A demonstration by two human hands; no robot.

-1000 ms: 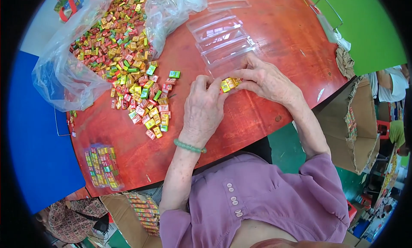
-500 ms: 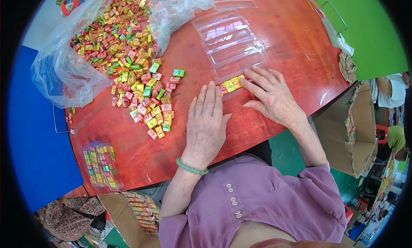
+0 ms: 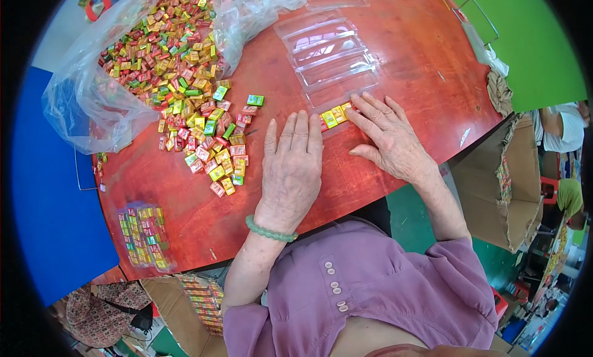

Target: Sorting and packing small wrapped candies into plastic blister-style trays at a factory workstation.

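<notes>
The left hand (image 3: 290,172) lies palm down with its fingers straight and side by side, grasping nothing that shows; its forefinger is right at the left end of a short row (image 3: 334,117) of small yellow and red packets, though whether it touches the end packet cannot be told. The right hand (image 3: 392,138) is also palm down, fingers spread and slightly bent, thumb held apart; its fingertips reach over the right end of the row and hide part of it, and no grip on a packet can be seen. The row is on the red table (image 3: 432,54), between the two hands, with clear plastic showing along its edge. Just beyond it lie clear trays (image 3: 333,60) with long compartments and no packets in them. To the left of these, a heap (image 3: 179,67) of red, yellow, green and orange packets spills from a clear bag (image 3: 68,113) toward the person, the nearest packets lying loose to the left of the left hand. At the table's near left corner sit filled trays (image 3: 146,236), their packets in rows. A green bracelet (image 3: 270,231) circles the left wrist. A carton (image 3: 525,202) stands beyond the right forearm.
</notes>
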